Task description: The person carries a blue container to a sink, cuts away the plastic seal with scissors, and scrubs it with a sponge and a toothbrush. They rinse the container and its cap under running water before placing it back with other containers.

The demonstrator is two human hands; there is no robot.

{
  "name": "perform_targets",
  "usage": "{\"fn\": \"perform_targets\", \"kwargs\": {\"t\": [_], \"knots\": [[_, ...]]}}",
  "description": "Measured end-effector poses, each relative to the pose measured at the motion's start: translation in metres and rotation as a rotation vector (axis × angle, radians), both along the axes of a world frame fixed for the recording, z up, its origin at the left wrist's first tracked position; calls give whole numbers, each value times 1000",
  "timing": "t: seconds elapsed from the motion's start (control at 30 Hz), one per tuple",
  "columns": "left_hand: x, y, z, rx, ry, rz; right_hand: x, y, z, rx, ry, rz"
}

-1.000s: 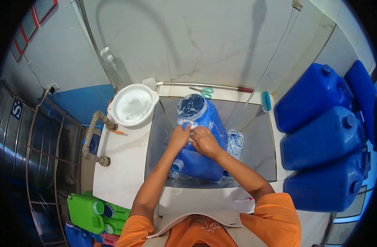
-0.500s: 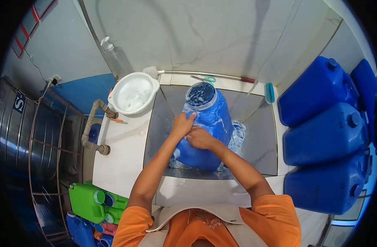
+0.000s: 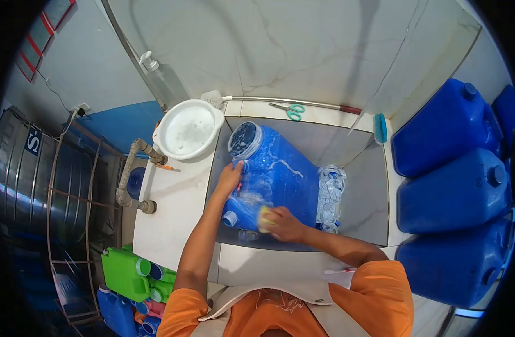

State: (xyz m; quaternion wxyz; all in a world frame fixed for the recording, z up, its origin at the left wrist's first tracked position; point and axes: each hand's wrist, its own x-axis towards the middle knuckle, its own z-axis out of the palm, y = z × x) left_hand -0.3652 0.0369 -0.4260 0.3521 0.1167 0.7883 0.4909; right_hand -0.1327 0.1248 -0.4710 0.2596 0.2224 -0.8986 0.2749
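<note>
A soapy blue water jug (image 3: 285, 174) lies tilted in the grey sink, its wide capped mouth (image 3: 244, 140) toward the upper left. A small white-rimmed spout (image 3: 230, 218) shows at its lower left. My left hand (image 3: 229, 180) is closed on the jug just below the wide mouth, apparently at its handle. In my right hand (image 3: 285, 223) is a yellow sponge (image 3: 264, 219), pressed against the jug's near side beside the spout. White suds streak the jug's top face. Part of its underside is hidden.
A white basin (image 3: 185, 130) of suds stands left of the sink (image 3: 361, 185). Scissors (image 3: 294, 112), a long-handled brush (image 3: 285, 101) and a blue scrub brush (image 3: 380, 128) lie on the ledge. Crumpled wrapping (image 3: 330, 194) lies in the sink. Several blue jugs (image 3: 451, 191) stand right.
The jug has turned, its mouth swinging left and its small spout coming into view. My right hand has moved nearer me and now shows the sponge. My left hand has shifted left.
</note>
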Motion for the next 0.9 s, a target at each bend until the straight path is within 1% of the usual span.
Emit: {"fn": "perform_targets", "kwargs": {"t": [0.07, 0.1, 0.17, 0.2, 0.27, 0.3, 0.37, 0.43, 0.47, 0.5, 0.57, 0.63, 0.7, 0.77, 0.8, 0.83, 0.87, 0.9], "knots": [[-4, -3, -10, -41, -17, 43, 22, 16, -36, -38, -51, -21], [-6, -2, -11, -37, -22, 41, 27, 23, -44, -72, -97, -41], [-6, -6, -15, -15, -37, 93, -1, 10, -29, -33, -81, -55], [-6, -9, -16, -11, -46, 81, -22, 9, -19, 8, -56, -66], [-5, -15, -18, -19, -67, 95, -59, 36, -33, -386, -87, -361], [-5, -16, -19, -24, -81, 115, -57, 51, -50, -384, -84, -361], [-4, -19, -20, -31, -68, 124, -36, 86, -89, -406, -134, -754], [-4, -15, -19, -41, -83, 135, 10, 66, -129, -197, -441, -839], [-6, -15, -23, -41, -96, 142, 15, 41, -120, -775, -551, -716], [-7, -14, -24, -37, -103, 141, 13, 9, -94, -1352, -642, -543], [-3, -14, -21, -27, -112, 172, -13, -1, -18, -338, -8, -333], [-2, -15, -19, -25, -117, 168, -73, 37, -27, -299, 73, -329], [-2, -16, -19, -57, -111, 178, -110, 100, -48, -589, -111, -656], [0, -15, -19, -61, -97, 169, -81, 137, -117, -720, -116, -872], [-1, -16, -19, -69, -90, 165, -46, 142, -148, -794, -307, -915], [-2, -18, -18, -64, -84, 162, -11, 132, -172, -861, -501, -951], [-3, -18, -17, -69, -93, 158, 14, 99, -177, -653, -568, -1035], [-1, -17, -18, -79, -109, 153, 35, 65, -167, -442, -639, -1113]]}}
